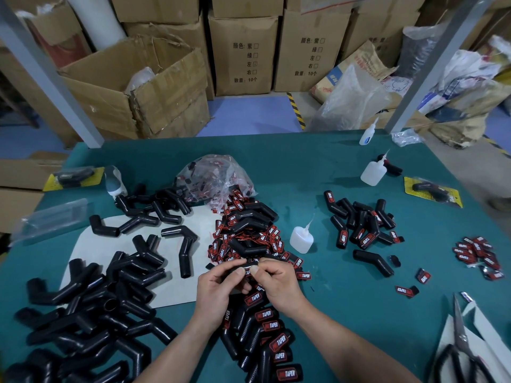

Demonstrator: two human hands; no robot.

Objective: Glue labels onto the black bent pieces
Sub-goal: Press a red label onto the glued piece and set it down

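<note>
My left hand (pixel 217 283) and my right hand (pixel 276 283) meet at the middle of the green table (pixel 345 313) and together grip one black bent piece (pixel 243 265). Both thumbs press on its top, where a red and black label is partly hidden. Behind my hands lies a heap of loose red and black labels (pixel 249 239) with bent pieces mixed in. Unlabelled black bent pieces (pixel 91 305) lie piled to the left. Labelled pieces (pixel 265 338) lie between my forearms. A small glue bottle (pixel 301 239) stands just right of the label heap.
A clear bag of labels (pixel 213 175) sits behind the heap. More labelled pieces (pixel 359 225) and loose labels (pixel 475 252) lie at the right. Two further glue bottles (pixel 373 172) stand at the back right. Scissors (pixel 461 352) lie at the front right corner. Cardboard boxes (pixel 138 87) stand beyond the table.
</note>
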